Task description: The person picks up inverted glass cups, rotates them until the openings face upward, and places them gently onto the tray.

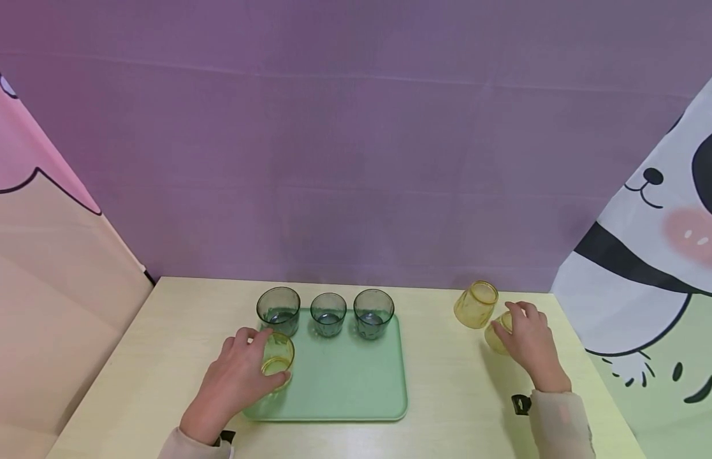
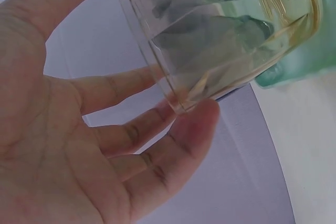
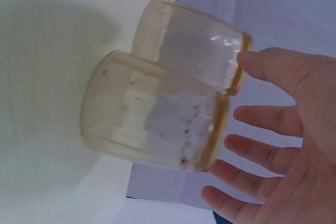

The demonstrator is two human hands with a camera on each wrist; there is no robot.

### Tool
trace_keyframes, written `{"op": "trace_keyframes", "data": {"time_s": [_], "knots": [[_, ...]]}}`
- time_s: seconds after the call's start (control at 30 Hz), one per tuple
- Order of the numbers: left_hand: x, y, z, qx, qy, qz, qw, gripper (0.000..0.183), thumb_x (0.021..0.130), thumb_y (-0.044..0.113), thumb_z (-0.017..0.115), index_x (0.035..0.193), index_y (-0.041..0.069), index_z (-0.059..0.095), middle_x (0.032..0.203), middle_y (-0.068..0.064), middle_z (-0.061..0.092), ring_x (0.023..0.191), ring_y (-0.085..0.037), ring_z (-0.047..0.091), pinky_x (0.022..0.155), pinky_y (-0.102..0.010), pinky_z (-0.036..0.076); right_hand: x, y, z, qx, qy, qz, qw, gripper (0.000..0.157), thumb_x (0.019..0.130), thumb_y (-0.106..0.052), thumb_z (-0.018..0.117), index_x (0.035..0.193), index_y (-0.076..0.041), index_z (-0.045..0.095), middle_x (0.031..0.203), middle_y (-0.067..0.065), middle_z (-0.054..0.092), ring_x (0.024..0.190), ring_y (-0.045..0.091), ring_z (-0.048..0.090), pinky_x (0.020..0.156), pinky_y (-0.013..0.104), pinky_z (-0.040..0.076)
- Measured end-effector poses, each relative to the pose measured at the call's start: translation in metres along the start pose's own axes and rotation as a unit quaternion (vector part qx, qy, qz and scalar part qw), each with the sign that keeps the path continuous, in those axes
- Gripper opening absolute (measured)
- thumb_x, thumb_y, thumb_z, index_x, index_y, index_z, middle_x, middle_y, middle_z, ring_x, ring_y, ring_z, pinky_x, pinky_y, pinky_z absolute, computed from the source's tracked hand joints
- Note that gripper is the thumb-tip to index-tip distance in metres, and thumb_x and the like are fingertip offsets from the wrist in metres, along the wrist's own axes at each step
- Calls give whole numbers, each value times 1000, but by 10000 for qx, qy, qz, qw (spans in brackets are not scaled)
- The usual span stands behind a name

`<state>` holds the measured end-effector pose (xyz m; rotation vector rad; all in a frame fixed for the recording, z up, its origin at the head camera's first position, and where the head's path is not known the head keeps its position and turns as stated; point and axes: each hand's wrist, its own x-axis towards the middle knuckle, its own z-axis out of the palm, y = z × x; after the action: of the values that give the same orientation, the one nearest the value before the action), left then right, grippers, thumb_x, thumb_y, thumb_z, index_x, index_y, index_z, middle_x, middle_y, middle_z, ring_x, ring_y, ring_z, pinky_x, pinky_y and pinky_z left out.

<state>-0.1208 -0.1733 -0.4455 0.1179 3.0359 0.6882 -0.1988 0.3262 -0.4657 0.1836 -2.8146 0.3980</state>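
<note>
- Bare left hand [image 1: 235,376] pinches the rim of an upright, faceted, see-through yellow tumbler [image 1: 279,349] at the left edge of a smooth, round-cornered green tray [image 1: 344,390].
- Right hand [image 1: 530,344] spreads its fingers about the narrow base of an inverted, tapering yellow cup [image 1: 496,342]; exact contact is unclear.
- Matching inverted cup [image 1: 472,311] stands just beside it, near the pale wooden surface's [image 1: 447,389] far right corner.
- Three smoky-green, round-mouthed glasses [image 1: 328,319] line the tray's far edge.

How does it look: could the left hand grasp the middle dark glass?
Probably not yet: the left hand holds a yellow glass between thumb and fingers, though the middle dark glass itself looks unobstructed.
</note>
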Motion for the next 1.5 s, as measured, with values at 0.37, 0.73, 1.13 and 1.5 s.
{"op": "trace_keyframes", "data": {"time_s": [0.37, 0.73, 1.13, 1.5], "knots": [[-2, 3, -1, -13, 327, 186, 9993, 78, 80, 41, 82, 139, 0, 54, 135, -23, 49, 120, -47, 47, 73, -58, 54, 2, 7, 7, -48, -290, 149, 9995, 51, 92, -16, 70, 124, 19, 52, 118, 44, 49, 100, 63, 50, 79, 70, 46], [-1, 6, -3, -46, 665, 400, 9970, 71, 80, 38, 82, 134, -1, 59, 131, -22, 54, 116, -46, 51, 80, -59, 53, 6, 11, 10, 74, -152, -170, 9997, 44, 90, -6, 71, 119, 22, 52, 109, 44, 51, 92, 61, 54, 82, 67, 46], [-1, 9, -4, -184, 836, 530, 9949, 70, 83, 38, 81, 137, 1, 57, 134, -21, 52, 120, -44, 50, 83, -60, 52, 1, 6, 6, 107, -2, -385, 9992, 45, 89, -5, 73, 117, 23, 53, 106, 43, 52, 92, 59, 54, 82, 67, 46], [-4, 13, -1, -609, 1067, 840, 9889, 69, 83, 36, 82, 137, 2, 56, 135, -18, 53, 121, -40, 50, 92, -57, 49, -7, -12, -12, 331, 279, -581, 9974, 45, 87, -3, 75, 118, 22, 54, 106, 41, 54, 93, 58, 55, 82, 66, 46]]}}
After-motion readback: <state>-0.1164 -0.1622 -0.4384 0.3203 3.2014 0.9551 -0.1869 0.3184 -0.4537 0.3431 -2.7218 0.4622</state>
